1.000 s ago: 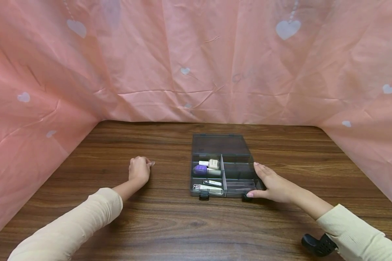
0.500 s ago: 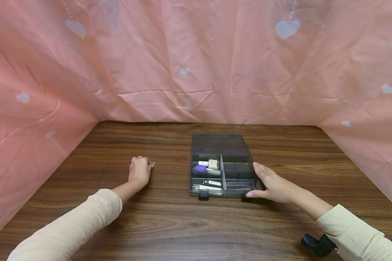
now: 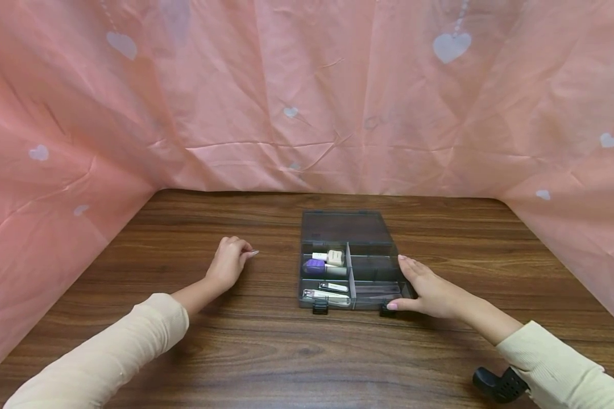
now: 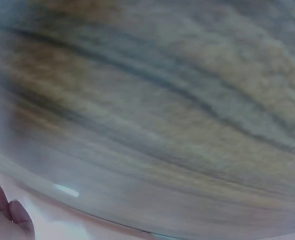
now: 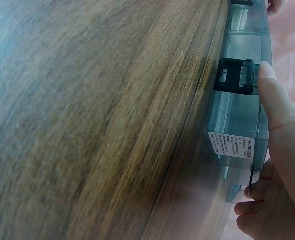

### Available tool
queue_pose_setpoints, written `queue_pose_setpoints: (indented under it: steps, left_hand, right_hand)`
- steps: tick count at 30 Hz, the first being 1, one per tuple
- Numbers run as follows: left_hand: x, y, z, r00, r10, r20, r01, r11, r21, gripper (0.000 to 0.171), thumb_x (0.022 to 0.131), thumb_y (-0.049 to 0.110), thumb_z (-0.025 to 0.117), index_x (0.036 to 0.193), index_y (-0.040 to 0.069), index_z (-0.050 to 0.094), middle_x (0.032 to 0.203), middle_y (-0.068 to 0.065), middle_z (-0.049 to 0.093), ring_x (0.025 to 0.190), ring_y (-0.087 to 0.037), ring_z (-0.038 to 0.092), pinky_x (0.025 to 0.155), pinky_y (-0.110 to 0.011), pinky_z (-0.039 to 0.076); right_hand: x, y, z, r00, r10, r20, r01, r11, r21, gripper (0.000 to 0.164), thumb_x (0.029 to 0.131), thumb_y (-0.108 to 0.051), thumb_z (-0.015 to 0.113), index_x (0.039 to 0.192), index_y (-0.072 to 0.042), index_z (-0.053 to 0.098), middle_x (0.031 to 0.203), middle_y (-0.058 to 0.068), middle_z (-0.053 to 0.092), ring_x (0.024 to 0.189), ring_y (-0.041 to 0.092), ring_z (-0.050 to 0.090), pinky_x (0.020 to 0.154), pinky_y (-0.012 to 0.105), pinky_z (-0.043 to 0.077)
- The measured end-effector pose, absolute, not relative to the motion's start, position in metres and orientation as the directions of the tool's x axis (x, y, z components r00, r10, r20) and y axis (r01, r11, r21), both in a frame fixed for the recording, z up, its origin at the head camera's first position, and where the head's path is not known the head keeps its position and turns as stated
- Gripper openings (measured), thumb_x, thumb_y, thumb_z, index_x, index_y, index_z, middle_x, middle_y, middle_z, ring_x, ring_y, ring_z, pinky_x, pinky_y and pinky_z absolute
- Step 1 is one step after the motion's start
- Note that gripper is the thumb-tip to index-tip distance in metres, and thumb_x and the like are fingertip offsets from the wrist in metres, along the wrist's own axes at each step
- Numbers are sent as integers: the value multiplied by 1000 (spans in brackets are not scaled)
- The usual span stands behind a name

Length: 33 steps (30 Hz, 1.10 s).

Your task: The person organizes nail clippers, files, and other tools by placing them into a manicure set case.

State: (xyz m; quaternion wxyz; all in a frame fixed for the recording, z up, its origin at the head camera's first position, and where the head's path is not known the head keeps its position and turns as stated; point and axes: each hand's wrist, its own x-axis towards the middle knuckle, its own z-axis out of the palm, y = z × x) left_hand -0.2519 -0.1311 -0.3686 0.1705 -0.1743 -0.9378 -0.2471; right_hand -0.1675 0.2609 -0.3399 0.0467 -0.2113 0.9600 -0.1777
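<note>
A smoky see-through compartment box (image 3: 376, 267) stands on the wooden table with its lid (image 3: 345, 226) folded back behind it. A purple nail polish bottle (image 3: 315, 266) and a cream one (image 3: 335, 257) lie in a left compartment. Two nail clippers (image 3: 327, 295) lie in the front left one. My right hand (image 3: 432, 289) grips the box's front right corner, thumb by the latch (image 5: 235, 76), fingers along the side. To the left of the box, my left hand (image 3: 228, 262) pinches a small, thin, shiny piece (image 3: 254, 252) just above the table; its kind is unclear.
Pink curtain (image 3: 307, 113) with white hearts hangs along the back and both sides of the table (image 3: 286, 352). A black strap piece (image 3: 500, 385) sits under my right sleeve. Bare wood lies between my left hand and the box.
My left hand has moved right and slightly away from me with the shiny piece, which now shows more. The right hand and the box stay in place.
</note>
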Motion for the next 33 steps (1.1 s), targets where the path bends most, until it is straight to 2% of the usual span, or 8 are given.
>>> queue_pose_setpoints:
  steps: [14,33]
  left_hand:
    - [-252,-99,-355,-848,326,418,496,767,407,9,85,8,64,86,0,68,87,-10,66,88,-25,54,76,-34,49]
    - [-249,-30,-347,-786,404,468,602,673,430,8,85,9,64,83,3,69,85,-8,67,86,-23,54,79,-33,46]
  right_hand:
    - [-167,262,-340,-907,-420,-30,-379,844,-379,103,78,-56,64,141,13,19,146,33,21,133,52,19,104,62,24]
    - [-168,260,-340,-903,-429,-18,-392,841,-374,102,79,-56,63,141,13,20,146,33,22,133,51,20,104,62,24]
